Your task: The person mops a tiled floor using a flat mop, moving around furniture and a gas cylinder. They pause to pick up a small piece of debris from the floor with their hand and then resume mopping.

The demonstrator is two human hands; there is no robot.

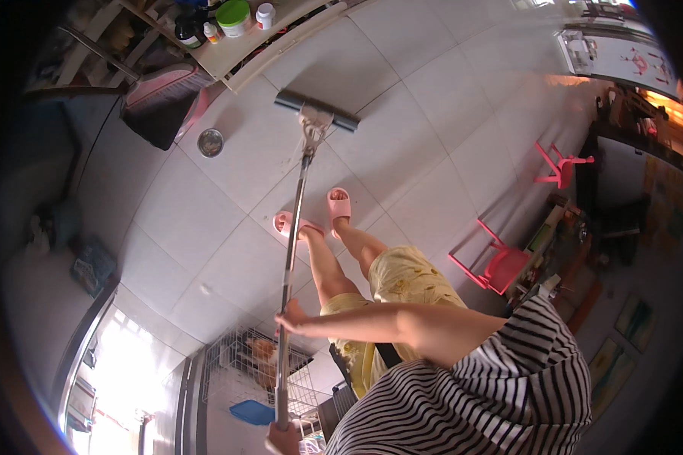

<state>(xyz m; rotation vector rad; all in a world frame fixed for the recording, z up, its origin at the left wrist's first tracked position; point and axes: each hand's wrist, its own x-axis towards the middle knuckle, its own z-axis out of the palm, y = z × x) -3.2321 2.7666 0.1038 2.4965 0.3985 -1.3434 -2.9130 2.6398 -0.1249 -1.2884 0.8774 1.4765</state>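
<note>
A flat mop (290,262) with a long silvery handle slants across the view. Its wide grey head (341,119) rests on the pale tiled floor, beyond my feet. Partway up the handle, my right hand (294,316) is closed around it, with the bare arm reaching in from the right. Low in the view, my left hand (282,440) grips the handle's upper end and is partly cut off by the picture's edge. My feet, in pink slippers (340,203), stand beside the handle.
A metal bowl (210,142) sits on the floor left of the mop head. Behind it is a shelf (239,64) with jars and bottles. Pink chairs (506,267) stand on the right. Lower left are a wire cage (228,356) and a blue plastic piece (252,412).
</note>
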